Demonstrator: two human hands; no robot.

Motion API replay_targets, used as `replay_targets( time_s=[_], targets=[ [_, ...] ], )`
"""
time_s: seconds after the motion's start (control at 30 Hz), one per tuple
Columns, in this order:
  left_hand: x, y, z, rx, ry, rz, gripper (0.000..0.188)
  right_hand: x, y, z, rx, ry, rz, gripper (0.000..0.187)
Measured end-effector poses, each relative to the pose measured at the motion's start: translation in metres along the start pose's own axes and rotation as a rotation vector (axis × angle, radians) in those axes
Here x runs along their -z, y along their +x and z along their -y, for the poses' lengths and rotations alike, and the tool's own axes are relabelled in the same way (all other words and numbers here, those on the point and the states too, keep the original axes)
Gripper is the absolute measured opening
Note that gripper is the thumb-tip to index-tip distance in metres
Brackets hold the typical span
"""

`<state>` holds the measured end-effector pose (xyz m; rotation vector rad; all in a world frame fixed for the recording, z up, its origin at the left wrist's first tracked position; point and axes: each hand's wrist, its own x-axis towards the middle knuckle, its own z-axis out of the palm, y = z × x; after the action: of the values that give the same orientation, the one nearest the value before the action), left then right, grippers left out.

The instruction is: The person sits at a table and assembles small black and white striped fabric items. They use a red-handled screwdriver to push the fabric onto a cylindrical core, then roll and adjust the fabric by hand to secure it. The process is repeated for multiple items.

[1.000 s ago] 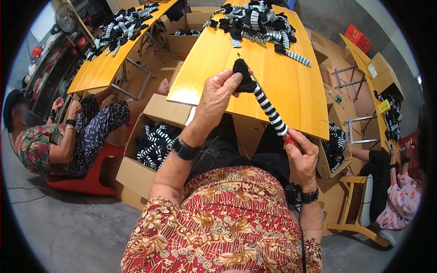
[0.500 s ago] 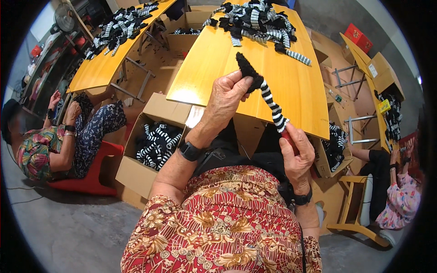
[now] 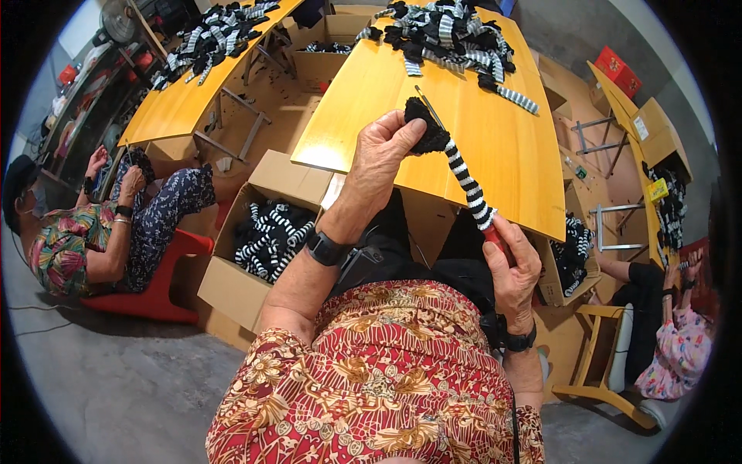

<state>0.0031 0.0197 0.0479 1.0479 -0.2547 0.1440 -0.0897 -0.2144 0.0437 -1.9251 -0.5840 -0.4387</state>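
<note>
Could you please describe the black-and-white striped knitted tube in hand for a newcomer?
Find the central yellow wooden table. At its near edge, the bare left hand pinches the tube by its black end. Unlike the grey-striped knitted heap beyond, it seems threaded onto a red-handled rod.

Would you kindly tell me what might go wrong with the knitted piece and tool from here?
The thin tool shows a bare tip near the left hand, so a slip might prick that hand. The tip might also snag the knitted piece at its black end.
</note>
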Motion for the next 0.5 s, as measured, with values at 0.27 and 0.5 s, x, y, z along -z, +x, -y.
replay_targets(
  time_s=[0.27,0.5],
  targets=[
    [-0.01,0.001,0.013,-0.035,-0.021,0.042,0.016,-0.015,-0.003,0.0,0.095,-0.181,-0.108,0.034],
    [-0.004,0.0,0.002,-0.016,0.047,-0.006,0.021,0.002,-0.002,-0.01,-0.071,0.035,-0.016,0.034]
  ],
)
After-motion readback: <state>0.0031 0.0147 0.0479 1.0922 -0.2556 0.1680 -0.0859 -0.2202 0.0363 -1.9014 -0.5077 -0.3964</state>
